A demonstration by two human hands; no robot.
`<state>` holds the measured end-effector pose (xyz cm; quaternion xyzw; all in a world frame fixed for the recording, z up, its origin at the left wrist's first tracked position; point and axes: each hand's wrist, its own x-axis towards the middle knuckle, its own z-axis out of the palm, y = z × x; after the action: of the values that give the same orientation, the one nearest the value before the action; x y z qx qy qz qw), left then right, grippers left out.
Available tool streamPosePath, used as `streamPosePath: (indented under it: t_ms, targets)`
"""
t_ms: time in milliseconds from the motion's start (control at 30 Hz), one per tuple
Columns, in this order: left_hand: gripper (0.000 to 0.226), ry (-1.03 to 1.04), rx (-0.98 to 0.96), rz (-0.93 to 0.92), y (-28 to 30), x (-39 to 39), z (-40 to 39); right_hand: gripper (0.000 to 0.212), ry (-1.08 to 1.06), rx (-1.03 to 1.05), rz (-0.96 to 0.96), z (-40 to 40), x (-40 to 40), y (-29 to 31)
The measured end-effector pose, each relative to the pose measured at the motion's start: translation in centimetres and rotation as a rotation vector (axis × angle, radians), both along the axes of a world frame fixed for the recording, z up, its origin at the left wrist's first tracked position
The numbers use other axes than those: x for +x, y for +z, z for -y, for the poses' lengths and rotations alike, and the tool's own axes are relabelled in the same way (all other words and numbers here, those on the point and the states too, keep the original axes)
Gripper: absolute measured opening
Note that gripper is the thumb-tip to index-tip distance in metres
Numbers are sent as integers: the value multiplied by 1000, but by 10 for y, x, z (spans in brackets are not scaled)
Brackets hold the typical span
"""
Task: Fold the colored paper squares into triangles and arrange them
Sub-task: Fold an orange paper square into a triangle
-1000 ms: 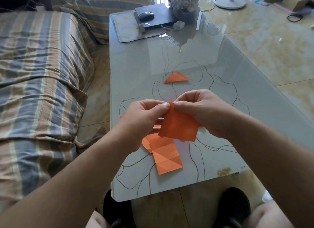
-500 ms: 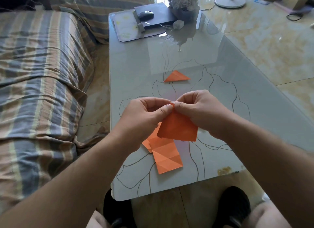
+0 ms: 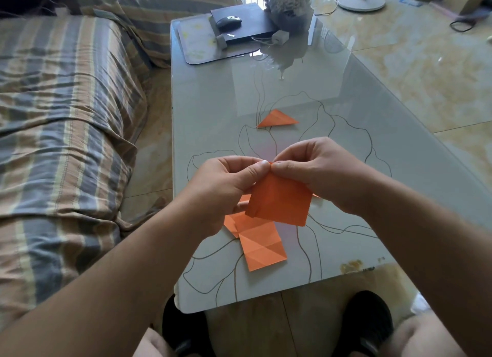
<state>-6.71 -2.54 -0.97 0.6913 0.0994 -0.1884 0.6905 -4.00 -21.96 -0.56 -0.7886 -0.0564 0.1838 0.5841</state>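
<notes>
An orange paper square (image 3: 279, 202) hangs in the air above the glass table (image 3: 213, 103). My left hand (image 3: 226, 183) and my right hand (image 3: 319, 170) both pinch its top corner, thumb tips meeting there. Under my hands a small pile of creased orange paper squares (image 3: 261, 247) lies flat near the table's front edge. Further back, one folded orange triangle (image 3: 277, 119) rests on the table by itself.
At the table's far end sit a mat (image 3: 197, 45), a dark box (image 3: 247, 23) with a mouse (image 3: 228, 21) on it, a small white charger (image 3: 279, 37) and a vase (image 3: 290, 7). A striped sofa (image 3: 66, 103) runs along the left. Tiled floor lies to the right.
The held paper has barely shifted; both hands stay pinched at its top corner. The papers on the table have not moved.
</notes>
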Motion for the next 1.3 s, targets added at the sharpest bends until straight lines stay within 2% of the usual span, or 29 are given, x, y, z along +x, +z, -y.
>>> streamPosePath:
  t_ms: [167,500,667,967,1300]
  targets:
    - [28,42,-20,-20,1,-2,5,13,-6,0,-21,1,1,1]
    - [21,66,-16,54,-2,-1,5,11,1,19,-44,1,1,4]
    - [19,61,3,81,-2,-2,5,17,-16,14,-6,-1,1,1]
    - [16,45,14,34,0,-4,6,16,-40,-17,47,-2,0,0]
    - [11,19,14,50,4,-5,5,18,-59,-38,6,-4,0,3]
